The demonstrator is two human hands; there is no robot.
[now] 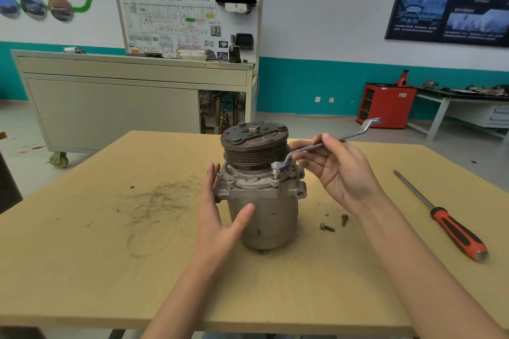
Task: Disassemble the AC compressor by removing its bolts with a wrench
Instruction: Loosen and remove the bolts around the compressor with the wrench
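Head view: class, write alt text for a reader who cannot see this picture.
A person's right hand holds a wrench on a flange bolt of an upright AC compressor, while the left hand steadies its body. Two loose bolts and a screwdriver lie on the wooden table.

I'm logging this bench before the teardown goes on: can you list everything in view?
AC compressor: one, grey body with dark pulley, upright mid-table.
wrench: one, silver, in the right hand, lower end at the compressor's flange.
loose bolts: two, dark, on the table right of the compressor.
screwdriver: one, red-and-black handle, lying on the table's right side.
table: one, tan, under all these.
wheeled cabinet: one, grey, behind the table.
diagram board: one, white, atop that cabinet.
red cabinet: one, far wall, right.
left hand: fingers straight, against the compressor's left side.
right hand: gripping the wrench.
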